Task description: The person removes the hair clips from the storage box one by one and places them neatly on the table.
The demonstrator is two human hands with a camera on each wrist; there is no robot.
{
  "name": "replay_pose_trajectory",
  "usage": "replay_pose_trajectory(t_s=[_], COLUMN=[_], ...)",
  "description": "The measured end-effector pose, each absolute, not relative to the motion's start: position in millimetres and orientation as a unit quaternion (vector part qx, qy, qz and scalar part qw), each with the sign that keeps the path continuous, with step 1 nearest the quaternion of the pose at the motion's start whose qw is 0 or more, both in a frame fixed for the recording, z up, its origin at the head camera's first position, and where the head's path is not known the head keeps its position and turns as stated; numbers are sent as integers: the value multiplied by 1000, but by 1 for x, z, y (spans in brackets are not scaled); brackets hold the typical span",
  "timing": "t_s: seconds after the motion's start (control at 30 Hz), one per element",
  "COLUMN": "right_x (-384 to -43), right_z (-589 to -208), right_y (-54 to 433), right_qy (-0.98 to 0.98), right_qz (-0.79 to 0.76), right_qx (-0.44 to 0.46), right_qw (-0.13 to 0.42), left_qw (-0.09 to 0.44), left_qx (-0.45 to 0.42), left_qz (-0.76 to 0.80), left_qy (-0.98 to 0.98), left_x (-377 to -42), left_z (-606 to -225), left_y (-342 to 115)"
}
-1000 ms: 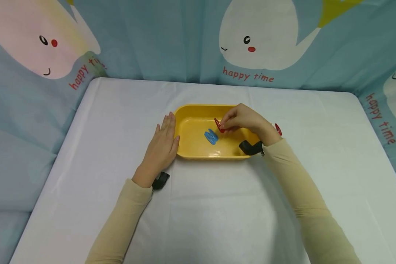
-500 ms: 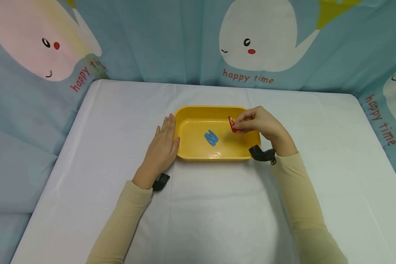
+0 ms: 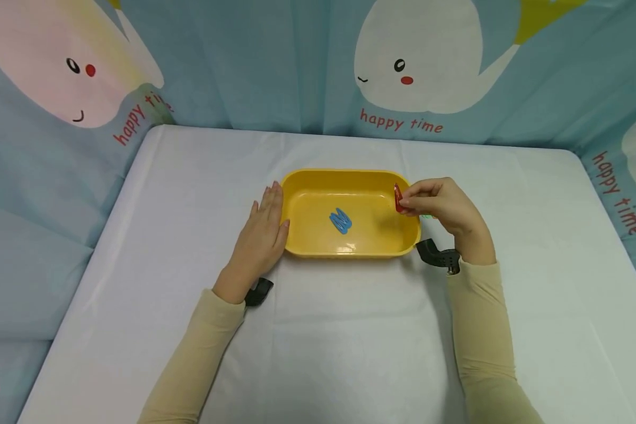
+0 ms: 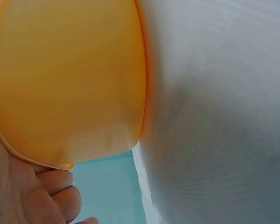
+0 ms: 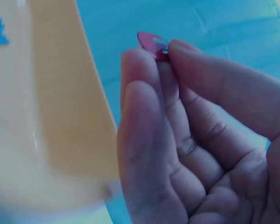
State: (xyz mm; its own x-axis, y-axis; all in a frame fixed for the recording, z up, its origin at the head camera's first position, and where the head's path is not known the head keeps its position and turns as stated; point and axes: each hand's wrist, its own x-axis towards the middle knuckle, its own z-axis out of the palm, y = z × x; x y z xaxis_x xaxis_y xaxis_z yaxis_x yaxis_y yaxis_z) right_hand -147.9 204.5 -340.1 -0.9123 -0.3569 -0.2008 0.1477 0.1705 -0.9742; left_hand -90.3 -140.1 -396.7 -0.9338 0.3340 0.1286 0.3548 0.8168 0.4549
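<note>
Red clip (image 3: 398,200): one, raised near the tray's rim at about 3 o'clock. Your right hand (image 3: 447,206): holds that clip pinched between thumb and fingertips. Yellow tray (image 3: 304,238): one, oblong, on the white counter (image 3: 318,335). Your left hand (image 3: 258,238): fingers straight and close together, lying against the tray's rim at 9 o'clock. Blue clips (image 3: 341,221): a small cluster inside the tray, just off its middle toward 8 o'clock; exact count you cannot tell. Green item (image 3: 428,216): just outside the rim at 3 o'clock, mostly hidden under your right hand. Blue whale-print curtain (image 3: 254,65): beyond the counter at 12 o'clock.
</note>
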Motion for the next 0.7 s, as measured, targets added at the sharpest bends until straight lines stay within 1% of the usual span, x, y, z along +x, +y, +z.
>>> replay_pose_trajectory(t_s=[0.23, 0.4, 0.53, 0.7], right_x=[-149, -151, -151, -150], right_z=[-343, -345, -345, -347], right_y=[215, 222, 231, 242], right_qy=[741, 725, 737, 738], right_qz=[-646, -665, -655, -656], right_qx=[-58, -46, -23, 3], right_qw=[174, 172, 164, 157], left_qw=[20, 27, 34, 30], left_qx=[-182, -183, -186, -185], left_qz=[-242, -246, -251, -251], left_qy=[-953, -951, -949, -950], left_x=[-91, -91, -92, -92], left_z=[-397, -398, -399, -399], left_y=[-139, -140, -140, -139])
